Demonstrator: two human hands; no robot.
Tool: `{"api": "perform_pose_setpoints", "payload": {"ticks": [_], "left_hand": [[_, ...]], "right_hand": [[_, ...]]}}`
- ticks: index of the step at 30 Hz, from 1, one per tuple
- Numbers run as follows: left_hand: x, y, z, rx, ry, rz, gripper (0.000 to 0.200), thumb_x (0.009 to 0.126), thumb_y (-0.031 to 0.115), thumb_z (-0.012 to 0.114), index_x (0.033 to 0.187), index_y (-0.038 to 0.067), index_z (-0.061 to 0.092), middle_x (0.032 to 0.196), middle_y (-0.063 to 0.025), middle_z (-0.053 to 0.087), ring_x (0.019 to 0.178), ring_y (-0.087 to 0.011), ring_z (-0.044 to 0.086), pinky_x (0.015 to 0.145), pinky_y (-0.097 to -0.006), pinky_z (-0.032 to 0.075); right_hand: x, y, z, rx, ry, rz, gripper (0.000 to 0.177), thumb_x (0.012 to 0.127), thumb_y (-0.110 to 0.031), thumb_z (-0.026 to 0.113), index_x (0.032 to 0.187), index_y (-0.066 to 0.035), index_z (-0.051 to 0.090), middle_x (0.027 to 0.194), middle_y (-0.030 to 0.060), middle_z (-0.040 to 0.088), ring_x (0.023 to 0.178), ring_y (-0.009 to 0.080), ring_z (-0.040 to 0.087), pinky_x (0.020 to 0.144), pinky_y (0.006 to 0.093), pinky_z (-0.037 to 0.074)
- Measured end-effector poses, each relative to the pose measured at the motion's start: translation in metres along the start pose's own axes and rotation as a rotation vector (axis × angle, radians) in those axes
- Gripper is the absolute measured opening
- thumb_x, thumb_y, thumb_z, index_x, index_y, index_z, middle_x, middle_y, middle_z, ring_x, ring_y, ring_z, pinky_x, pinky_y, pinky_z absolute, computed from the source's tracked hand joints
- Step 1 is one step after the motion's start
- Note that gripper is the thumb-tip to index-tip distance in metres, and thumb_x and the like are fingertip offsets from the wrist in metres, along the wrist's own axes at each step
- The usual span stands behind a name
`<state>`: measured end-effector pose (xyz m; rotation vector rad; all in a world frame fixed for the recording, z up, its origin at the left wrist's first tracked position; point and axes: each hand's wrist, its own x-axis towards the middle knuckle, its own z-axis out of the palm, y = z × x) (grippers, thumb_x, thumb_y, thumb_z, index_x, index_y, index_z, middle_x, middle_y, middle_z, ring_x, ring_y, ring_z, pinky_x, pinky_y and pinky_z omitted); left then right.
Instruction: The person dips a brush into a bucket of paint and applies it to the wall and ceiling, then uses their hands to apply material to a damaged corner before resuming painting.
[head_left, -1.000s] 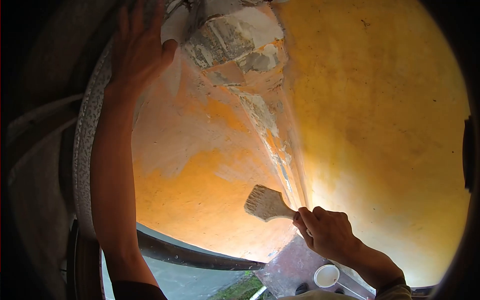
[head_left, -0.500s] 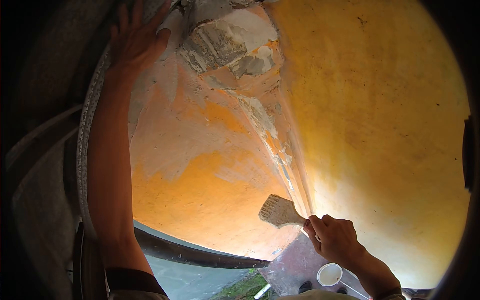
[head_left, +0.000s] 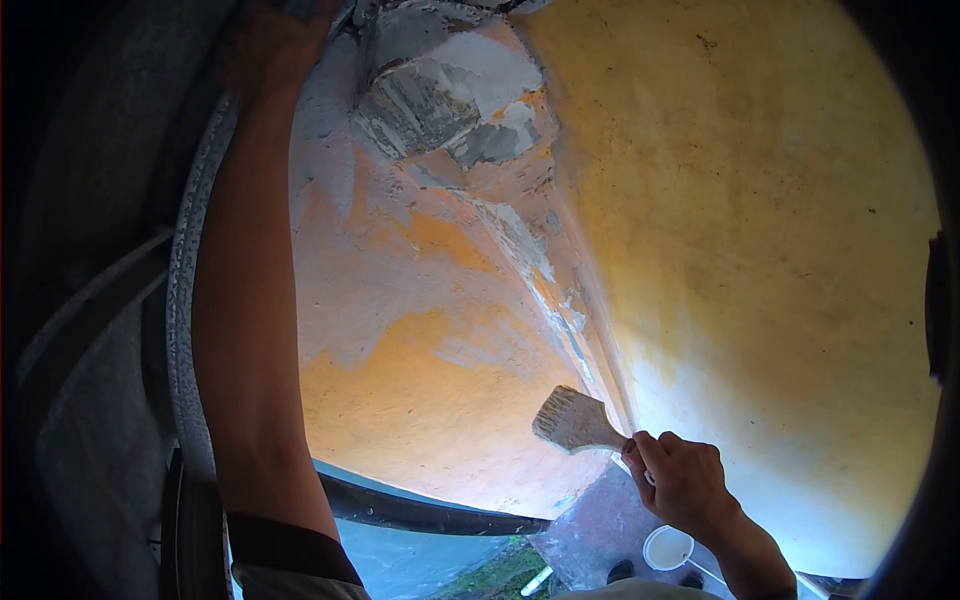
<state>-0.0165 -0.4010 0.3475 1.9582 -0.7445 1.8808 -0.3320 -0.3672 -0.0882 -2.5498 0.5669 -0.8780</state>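
My right hand [head_left: 685, 478] is closed around the handle of a wide, flat paintbrush [head_left: 578, 420]. Its pale, caked bristles point up and left, in front of the corner where two walls meet. At the upper left, my left hand [head_left: 275, 50] reaches high along the edge of the patchy wall [head_left: 400, 260]; its fingers are dark, blurred and partly cut off by the frame. Bare grey plaster [head_left: 440, 100] shows near the top of that wall, among pinkish and orange areas. The yellow wall [head_left: 750, 250] stands on the right.
Below my right hand, a white bucket [head_left: 667, 548] sits on the floor [head_left: 600, 515] close to my feet. A dark curved edge [head_left: 430, 512] runs along the bottom of the patchy wall. Green plants [head_left: 500, 572] and a white pipe-like piece [head_left: 537, 581] lie beyond it.
My left hand has moved up, and its fingers, spread before, are now blurred. The paintbrush and my right hand have shifted slightly right. The light looks cooler and dimmer.
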Motion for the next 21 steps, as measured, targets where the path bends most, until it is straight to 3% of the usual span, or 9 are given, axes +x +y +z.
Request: {"api": "perform_pose_setpoints", "payload": {"ticks": [2,6,8,14,16,21], "left_hand": [[0.024,-0.022,0.036,-0.148,-0.052,-0.03,0.099,0.078,0.063,0.072,0.148,0.001,0.04,0.142,-0.027,0.052,0.13,-0.0424,0.051,0.108,-0.0506,0.04],[0.112,-0.135,0.143,-0.669,-0.16,-0.001,0.113,0.075,0.071,0.071,0.152,-0.002,0.031,0.145,-0.0265,0.05,0.134,-0.0429,0.049,0.111,-0.0539,0.038],[0.113,-0.14,0.15,-0.722,-0.184,0.012,0.116,0.073,0.069,0.073,0.152,-0.003,0.029,0.146,-0.0262,0.049,0.134,-0.0417,0.049,0.112,-0.0536,0.038],[-0.006,0.001,-0.023,-0.184,-0.186,-0.101,0.117,0.071,0.061,0.081,0.154,-0.002,0.027,0.151,-0.0248,0.043,0.139,-0.0371,0.045,0.116,-0.0436,0.036],[-0.014,0.006,-0.04,-0.175,-0.266,-0.115,0.118,0.07,0.058,0.083,0.154,-0.002,0.026,0.153,-0.0242,0.041,0.141,-0.0352,0.043,0.117,-0.04,0.035],[-0.015,-0.048,-0.015,-0.136,-0.165,0.148,0.12,0.07,0.055,0.085,0.157,0.003,0.02,0.158,-0.022,0.034,0.148,-0.0327,0.033,0.121,-0.0349,0.028]], "right_hand": [[-0.002,0.0,-0.001,0.005,-0.004,0.019,0.014,0.096,-0.021,0.065,0.095,-0.008,0.06,0.062,0.0092,0.06,0.047,0.0256,0.06,0.043,0.0384,0.047],[-0.003,0.002,-0.005,-0.012,-0.001,0.039,0.014,0.096,-0.021,0.065,0.095,-0.008,0.06,0.062,0.0093,0.06,0.047,0.0261,0.06,0.043,0.0385,0.047],[-0.003,0.003,-0.007,-0.022,-0.02,0.053,0.014,0.096,-0.021,0.065,0.095,-0.007,0.06,0.062,0.0094,0.06,0.047,0.0262,0.06,0.043,0.0387,0.047],[-0.008,0.003,0.001,-0.007,-0.046,0.054,0.016,0.096,-0.022,0.065,0.095,-0.007,0.061,0.062,0.0094,0.06,0.048,0.0264,0.061,0.043,0.0391,0.048],[-0.01,0.005,0.007,0.006,-0.052,0.041,0.017,0.096,-0.023,0.065,0.096,-0.006,0.061,0.062,0.0095,0.06,0.048,0.0266,0.061,0.044,0.0391,0.048],[-0.014,0.003,0.006,0.051,-0.069,0.019,0.018,0.095,-0.025,0.066,0.097,-0.007,0.062,0.063,0.0095,0.061,0.049,0.0273,0.062,0.044,0.0384,0.05]]}}
